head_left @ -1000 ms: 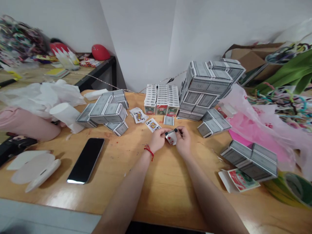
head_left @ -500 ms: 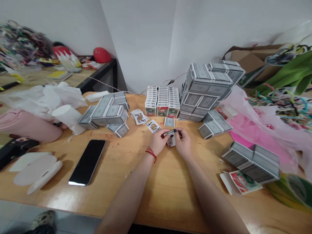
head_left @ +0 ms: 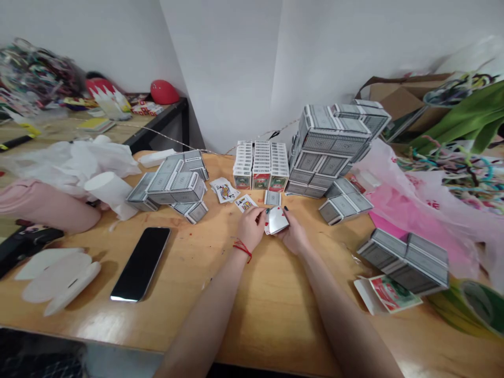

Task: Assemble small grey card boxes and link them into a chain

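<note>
Both my hands meet over the middle of the wooden table (head_left: 252, 310). My right hand (head_left: 293, 235) cups a small deck of playing cards (head_left: 276, 220), its top face white with red pips. My left hand (head_left: 250, 228), a red string round its wrist, pinches the deck's left edge with closed fingers. Just beyond them lie loose face-up cards (head_left: 244, 203) and a small grey deck (head_left: 272, 197).
Rows of boxed decks (head_left: 261, 164) and tall grey card packs (head_left: 333, 142) stand behind. More grey packs lie left (head_left: 173, 184) and right (head_left: 407, 260). A black phone (head_left: 140, 262), white paper (head_left: 79, 157), a pink bag (head_left: 409, 210) and an opened card box (head_left: 388, 293) surround.
The deck has tipped from edge-on between both hands to face-up in my right palm. Both hands shifted slightly toward the far side of the table.
</note>
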Available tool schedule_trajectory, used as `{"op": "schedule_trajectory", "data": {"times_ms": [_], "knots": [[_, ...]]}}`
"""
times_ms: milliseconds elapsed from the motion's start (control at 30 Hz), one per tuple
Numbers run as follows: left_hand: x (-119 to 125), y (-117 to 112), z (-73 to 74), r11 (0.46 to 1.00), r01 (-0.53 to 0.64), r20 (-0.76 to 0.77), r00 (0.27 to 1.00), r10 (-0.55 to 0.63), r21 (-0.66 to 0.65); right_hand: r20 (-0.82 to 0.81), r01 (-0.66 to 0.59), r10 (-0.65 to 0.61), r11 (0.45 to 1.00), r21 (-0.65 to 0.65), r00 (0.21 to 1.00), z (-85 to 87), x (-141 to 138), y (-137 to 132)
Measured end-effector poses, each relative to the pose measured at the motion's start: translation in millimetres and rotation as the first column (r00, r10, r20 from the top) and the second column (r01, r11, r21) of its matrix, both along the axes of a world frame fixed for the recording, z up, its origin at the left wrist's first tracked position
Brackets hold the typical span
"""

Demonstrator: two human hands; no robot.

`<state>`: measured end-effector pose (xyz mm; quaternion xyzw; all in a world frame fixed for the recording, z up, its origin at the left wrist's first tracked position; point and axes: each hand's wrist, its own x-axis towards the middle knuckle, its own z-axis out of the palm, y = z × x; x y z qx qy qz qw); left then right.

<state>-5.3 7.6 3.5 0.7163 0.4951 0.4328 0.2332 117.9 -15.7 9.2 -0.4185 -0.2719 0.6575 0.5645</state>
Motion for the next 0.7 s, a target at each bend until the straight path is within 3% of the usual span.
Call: {"op": "schedule_trajectory", "data": {"times_ms": [133,233,700], "knots": [[-1.0,-0.7,3.1,0.997,-0.061,-0.007,0.998,0.061,0.049,-0.122,-0.222,0.219,0.975,-0.015,0.968,4.5,-2.2,-2.4],[-1.1,-2.0,4.5,0.993,-0.078,-0.011,0.997,0.079,0.088,-0.174,-0.313,0.307,0.95,-0.008,0.936,9.6,-2.5,-4.8],[0.2,-6.8,9.8,0.993,-0.066,0.096,0.994,0.057,0.095,-0.227,-0.316,0.303,0.948,-0.021,0.925,10.2,5.1,-5.1]]}}
